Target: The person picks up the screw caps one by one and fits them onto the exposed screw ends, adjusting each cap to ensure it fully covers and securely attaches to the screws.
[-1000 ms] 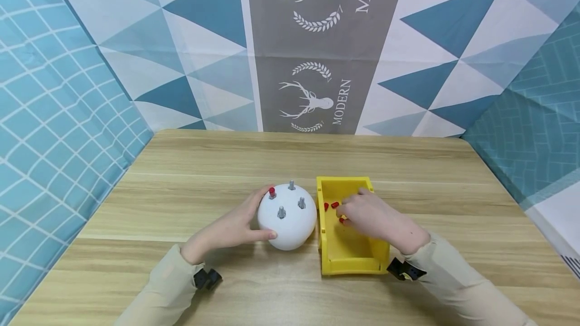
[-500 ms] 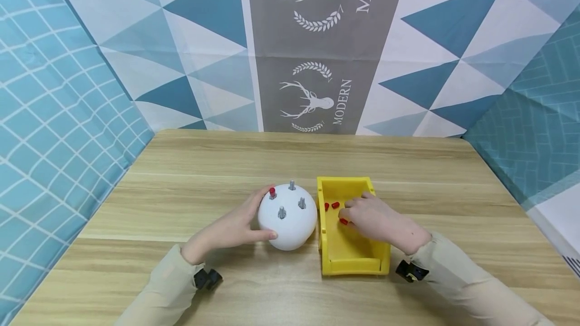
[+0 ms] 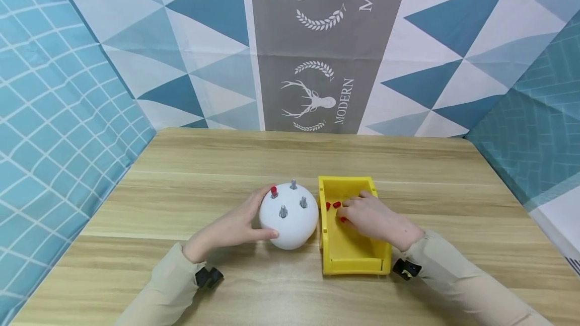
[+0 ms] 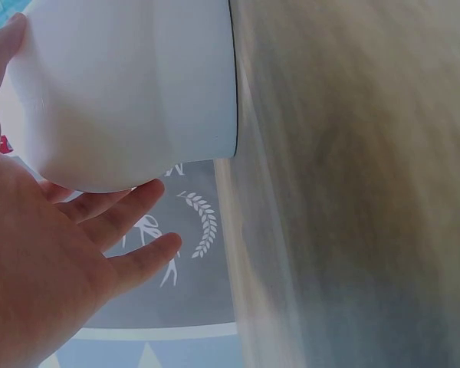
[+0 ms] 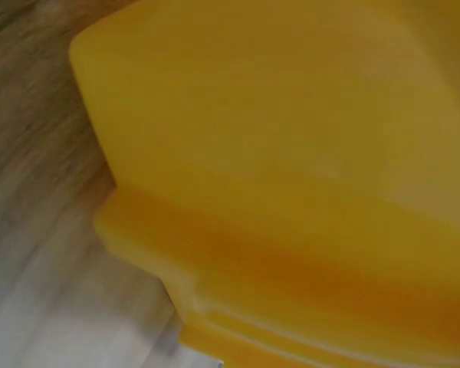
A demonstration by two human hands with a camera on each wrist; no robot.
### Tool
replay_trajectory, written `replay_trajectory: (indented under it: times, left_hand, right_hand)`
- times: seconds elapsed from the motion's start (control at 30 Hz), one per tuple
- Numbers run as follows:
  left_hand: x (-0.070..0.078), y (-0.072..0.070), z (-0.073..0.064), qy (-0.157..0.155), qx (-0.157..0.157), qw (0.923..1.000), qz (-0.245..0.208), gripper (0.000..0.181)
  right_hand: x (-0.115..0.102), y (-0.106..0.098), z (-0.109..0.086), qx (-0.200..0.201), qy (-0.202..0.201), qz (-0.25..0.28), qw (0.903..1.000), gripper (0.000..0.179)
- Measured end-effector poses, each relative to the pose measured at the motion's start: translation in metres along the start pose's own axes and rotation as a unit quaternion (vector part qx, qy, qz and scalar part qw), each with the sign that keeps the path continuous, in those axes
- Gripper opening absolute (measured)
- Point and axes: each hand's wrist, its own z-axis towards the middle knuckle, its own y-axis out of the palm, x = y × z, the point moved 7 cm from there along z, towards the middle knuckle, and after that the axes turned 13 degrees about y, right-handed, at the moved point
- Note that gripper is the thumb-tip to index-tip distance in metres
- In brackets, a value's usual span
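A white dome [image 3: 292, 223] stands on the wooden table [image 3: 217, 165], with three bare grey studs and one stud topped by a red cap [image 3: 274, 191]. My left hand [image 3: 246, 221] grips the dome from its left side, thumb at the front and fingers round the back; in the left wrist view the dome [image 4: 130, 84] lies against the palm [image 4: 38, 276]. My right hand [image 3: 371, 218] reaches into a yellow bin [image 3: 355, 263] just right of the dome. Its curled fingertips pinch a red cap [image 3: 343, 219]. Two more loose red caps [image 3: 336, 205] lie in the bin near the fingers.
Patterned blue and white panels wall the table on the left, back and right. The right wrist view is filled by the bin's yellow wall [image 5: 291, 176], blurred, with a strip of table [image 5: 38, 199]. Bare wood lies behind the dome and bin.
My right hand has shifted slightly toward the back left inside the bin, fingertips staying at the red cap. My left hand and the dome have not moved.
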Motion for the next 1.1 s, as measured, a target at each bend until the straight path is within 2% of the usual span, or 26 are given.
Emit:
replay_trajectory:
  times: [0.73,1.1]
  left_hand:
    - [-0.0001,0.0001,-0.0001,-0.001,0.001,1.0000,-0.001,0.098]
    - [0.0001,0.0003,0.0002,0.002,0.001,1.0000,0.003,0.099]
  right_hand:
    - [-0.0024,0.0013,0.0013,0.019,0.002,-0.039,0.9991,0.005]
    - [-0.0020,0.0013,0.0013,0.018,0.014,-0.028,0.9993,0.005]
